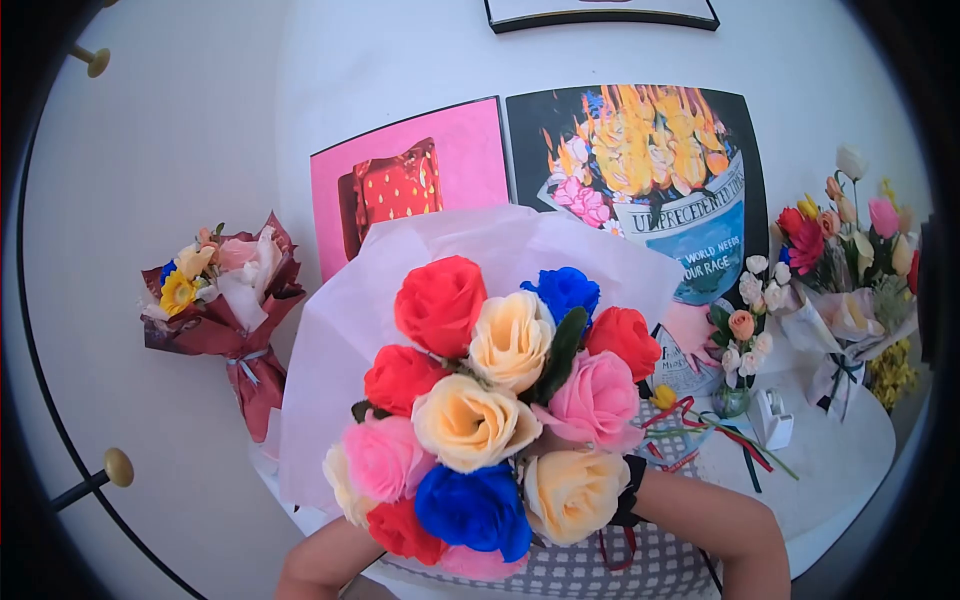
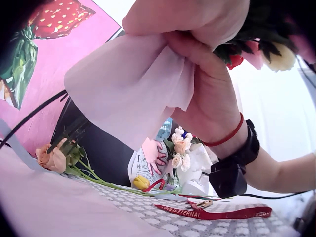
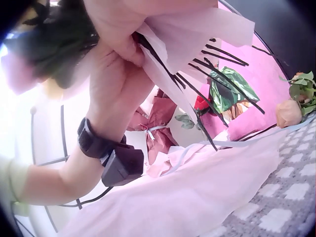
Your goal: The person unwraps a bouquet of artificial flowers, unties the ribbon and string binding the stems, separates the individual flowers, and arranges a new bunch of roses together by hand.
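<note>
A bouquet of red, cream, pink and blue roses [image 1: 475, 420] faces up in the head view and hides both hands there. Behind the blooms spreads pale pink wrapping paper [image 1: 330, 330]. Under the flower heads, my left hand [image 3: 116, 84] grips the bunch where the paper gathers round the stems. My right hand [image 2: 212, 94] holds the same gathered neck, close against the left. Below the grip, a flared paper end [image 2: 123, 89] hangs down in the left wrist view. Dark stem ends [image 3: 217, 89] poke out past the paper in the right wrist view.
On the table's patterned cloth [image 2: 237, 224] lie a red printed ribbon [image 2: 212, 212], a peach rose [image 2: 52, 158] and a pink paper sheet [image 3: 197, 187]. A dark-red wrapped bouquet [image 1: 262, 375] leans left. Another bouquet [image 1: 850, 320], a small vase [image 1: 732, 402] and a tape dispenser [image 1: 775, 420] stand right.
</note>
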{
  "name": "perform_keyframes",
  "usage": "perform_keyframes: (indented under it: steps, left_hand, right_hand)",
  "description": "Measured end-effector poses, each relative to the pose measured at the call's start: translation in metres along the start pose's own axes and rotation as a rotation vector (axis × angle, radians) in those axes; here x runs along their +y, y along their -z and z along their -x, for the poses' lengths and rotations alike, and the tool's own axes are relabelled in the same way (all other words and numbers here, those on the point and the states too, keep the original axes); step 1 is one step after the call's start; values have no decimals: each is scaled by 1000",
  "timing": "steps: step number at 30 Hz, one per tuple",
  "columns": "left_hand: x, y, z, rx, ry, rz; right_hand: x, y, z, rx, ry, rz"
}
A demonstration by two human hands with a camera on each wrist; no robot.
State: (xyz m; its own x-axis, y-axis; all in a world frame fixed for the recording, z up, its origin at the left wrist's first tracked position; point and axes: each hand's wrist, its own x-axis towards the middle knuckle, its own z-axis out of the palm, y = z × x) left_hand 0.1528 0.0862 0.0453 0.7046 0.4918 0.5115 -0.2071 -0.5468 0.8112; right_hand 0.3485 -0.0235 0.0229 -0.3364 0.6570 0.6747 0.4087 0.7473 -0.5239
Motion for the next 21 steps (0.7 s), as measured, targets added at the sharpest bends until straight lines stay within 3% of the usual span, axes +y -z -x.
perform_keyframes:
  steps: [14,16,18,20,21]
  left_hand:
    - [-6,-5,-7,-67,48,22]
    - [-8,-6,-9,-79,58,26]
    - [-10,-9,-11,-94,70,33]
    - [-12,-13,-13,-116,82,40]
    - [-14,-16,-15,-126,88,45]
  right_hand:
    - [-33,1,-23,89,-54,129]
    - [-25,19,-26,152,129,92]
    - [-54,53,-24,247,-109,-380]
    - [-63,78,-23,385,-10,-717]
    - [-72,86,-24,395,-13,-715]
